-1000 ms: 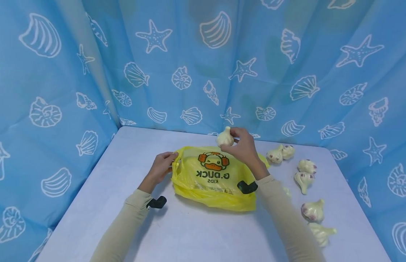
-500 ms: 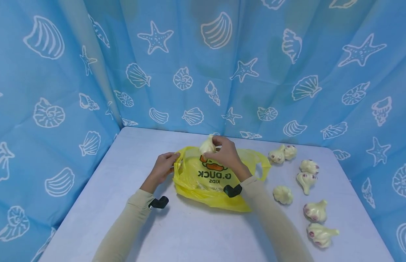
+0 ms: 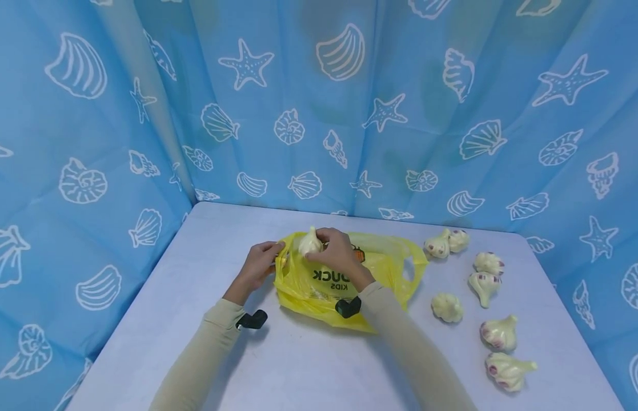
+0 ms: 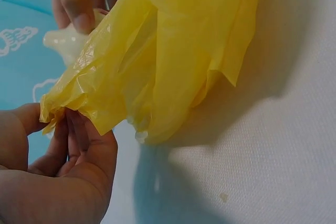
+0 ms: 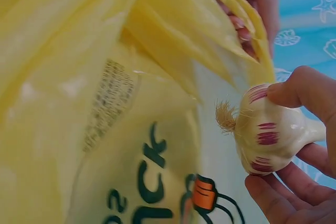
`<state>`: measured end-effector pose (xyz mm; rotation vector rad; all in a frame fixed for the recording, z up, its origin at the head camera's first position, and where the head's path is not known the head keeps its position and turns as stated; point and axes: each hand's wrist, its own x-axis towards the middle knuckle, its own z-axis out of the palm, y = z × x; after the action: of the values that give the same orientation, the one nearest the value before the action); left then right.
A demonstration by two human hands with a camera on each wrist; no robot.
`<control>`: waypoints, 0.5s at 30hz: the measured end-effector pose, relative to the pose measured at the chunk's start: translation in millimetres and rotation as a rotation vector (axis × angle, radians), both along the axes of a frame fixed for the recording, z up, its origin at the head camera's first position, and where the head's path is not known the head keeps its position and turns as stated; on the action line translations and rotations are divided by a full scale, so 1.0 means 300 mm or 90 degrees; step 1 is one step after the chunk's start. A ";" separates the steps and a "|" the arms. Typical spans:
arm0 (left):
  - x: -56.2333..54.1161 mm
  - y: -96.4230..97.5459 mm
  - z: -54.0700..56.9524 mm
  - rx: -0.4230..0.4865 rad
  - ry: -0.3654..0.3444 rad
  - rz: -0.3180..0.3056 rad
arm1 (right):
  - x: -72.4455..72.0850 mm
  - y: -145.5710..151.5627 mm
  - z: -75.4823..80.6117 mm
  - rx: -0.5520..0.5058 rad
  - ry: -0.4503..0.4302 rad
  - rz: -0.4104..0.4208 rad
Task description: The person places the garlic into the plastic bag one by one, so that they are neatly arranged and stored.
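A yellow plastic bag [image 3: 370, 268] printed with a cartoon duck and "G.DUCK KIDS" lies at the middle of the table. My left hand [image 3: 257, 264] pinches the bag's left edge; the left wrist view shows the thumb and fingers on the gathered plastic [image 4: 86, 98]. In my right hand [image 3: 339, 251] is a garlic bulb [image 3: 311, 243], held just above the bag near its left end. Purple streaks and a tuft of roots show on that bulb [image 5: 273, 129] in the right wrist view, between thumb and fingers, with its root end toward the bag.
Several garlic bulbs lie to the right of the bag: a lone one [image 3: 446, 308], a back pair [image 3: 437, 245], a middle pair [image 3: 485, 285] and a front pair [image 3: 509, 371]. The white table [image 3: 308, 377] meets a blue shell-patterned curtain [image 3: 308, 114] behind and at both sides.
My right hand has carried the garlic bulb left and lower, from the bag's far side to near the left hand. The left hand keeps its hold on the bag's edge.
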<state>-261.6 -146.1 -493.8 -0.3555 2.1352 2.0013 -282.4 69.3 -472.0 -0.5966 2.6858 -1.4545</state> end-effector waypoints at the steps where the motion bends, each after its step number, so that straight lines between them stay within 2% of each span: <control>1: 0.000 0.001 0.000 -0.002 0.001 -0.001 | 0.000 -0.005 -0.005 0.001 0.000 -0.001; 8: 0.000 0.005 -0.010 -0.012 0.000 0.000 | 0.002 -0.033 -0.047 -0.010 -0.015 -0.008; 15: 0.004 0.005 -0.015 -0.002 0.013 -0.006 | 0.004 -0.045 -0.079 0.004 0.008 -0.015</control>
<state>-260.4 -144.7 -498.2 -0.3261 2.1476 2.0054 -281.3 55.8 -495.8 -0.5787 2.7153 -1.4522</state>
